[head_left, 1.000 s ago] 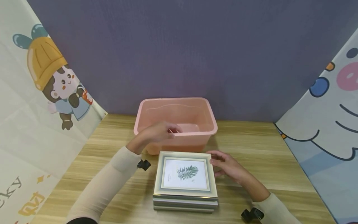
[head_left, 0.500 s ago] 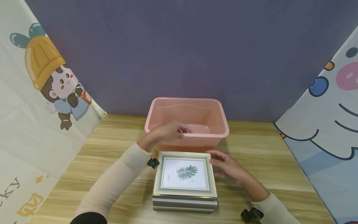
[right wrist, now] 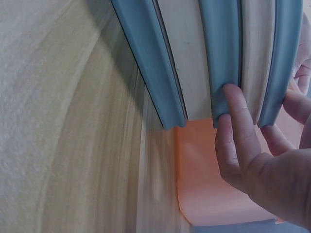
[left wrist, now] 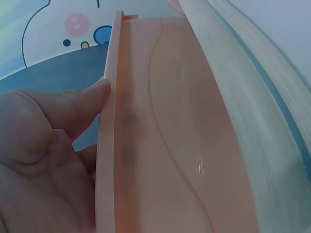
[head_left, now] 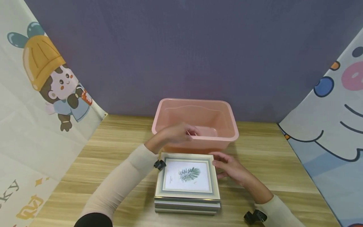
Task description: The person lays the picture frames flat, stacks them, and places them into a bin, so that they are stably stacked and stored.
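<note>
My left hand (head_left: 179,132) grips the near rim of a pink plastic tub (head_left: 198,143), its fingers reaching over the inside. In the left wrist view the thumb (left wrist: 90,99) presses against the rim. Just in front of the tub lies a stack of several picture frames (head_left: 187,206), pale with blue-grey bands. The top frame holds a print of a green leaf (head_left: 190,174). At the stack's far right corner, my right hand (head_left: 231,167) holds the frames, thumb at the top one's edge. In the right wrist view its fingers (right wrist: 241,128) touch the frames' side.
Everything stands on a wood-grain table (head_left: 266,151). A dark blue-grey wall (head_left: 187,50) rises behind the tub. Cartoon-printed sheets hang at left (head_left: 22,126) and right (head_left: 340,126). A small black camera (head_left: 160,165) on the left wrist overlaps the stack's left corner.
The pink tub has slid to the right behind the stack, with my left hand moving along on its rim. The frames and my right hand have stayed in place.
</note>
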Available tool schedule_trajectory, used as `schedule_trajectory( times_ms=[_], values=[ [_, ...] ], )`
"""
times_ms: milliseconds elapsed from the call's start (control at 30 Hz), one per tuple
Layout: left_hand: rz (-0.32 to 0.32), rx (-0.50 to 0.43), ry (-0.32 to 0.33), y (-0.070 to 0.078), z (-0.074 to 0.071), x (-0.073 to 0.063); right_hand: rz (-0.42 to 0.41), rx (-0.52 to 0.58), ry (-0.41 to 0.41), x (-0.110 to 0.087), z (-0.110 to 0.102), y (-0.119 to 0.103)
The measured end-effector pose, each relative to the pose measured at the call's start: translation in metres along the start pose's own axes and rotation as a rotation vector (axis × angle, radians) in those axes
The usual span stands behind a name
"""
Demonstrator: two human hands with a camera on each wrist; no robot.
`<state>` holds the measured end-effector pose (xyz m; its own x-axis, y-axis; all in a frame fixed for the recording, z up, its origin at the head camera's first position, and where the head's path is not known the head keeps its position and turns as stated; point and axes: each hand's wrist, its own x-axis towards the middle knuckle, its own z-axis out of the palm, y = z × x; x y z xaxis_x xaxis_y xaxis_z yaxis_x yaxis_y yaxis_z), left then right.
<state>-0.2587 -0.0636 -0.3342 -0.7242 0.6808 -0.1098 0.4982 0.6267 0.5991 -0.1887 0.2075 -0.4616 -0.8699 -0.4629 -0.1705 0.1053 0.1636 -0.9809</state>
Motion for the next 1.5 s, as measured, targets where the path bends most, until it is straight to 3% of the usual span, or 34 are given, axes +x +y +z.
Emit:
schedule_trajectory(
  times_ms=[467, 700, 933, 1133, 1233, 1500],
  values=[
    [-0.024, 0.0, 0.036, 0.004, 0.004, -0.001, 0.005, 0.004, -0.002, 0.001, 0.001, 0.0],
    [-0.041, -0.06, 0.099, 0.002, 0.0, -0.012, 0.014, 0.001, -0.002, 0.0, 0.002, -0.001],
    [-0.032, -0.065, 0.212, -0.003, -0.015, -0.04, 0.011, 0.009, 0.008, 0.0, 0.001, -0.001],
    [-0.053, -0.152, 0.225, -0.011, -0.022, -0.076, 0.011, 0.005, 0.009, 0.0, 0.002, -0.001],
    [-0.05, -0.162, 0.201, -0.016, -0.022, -0.093, 0.009, 0.005, 0.009, 0.0, 0.003, -0.002],
    [-0.143, -0.183, 0.062, -0.042, -0.003, -0.123, 0.011, 0.012, 0.019, 0.0, 0.002, -0.001]
  ],
)
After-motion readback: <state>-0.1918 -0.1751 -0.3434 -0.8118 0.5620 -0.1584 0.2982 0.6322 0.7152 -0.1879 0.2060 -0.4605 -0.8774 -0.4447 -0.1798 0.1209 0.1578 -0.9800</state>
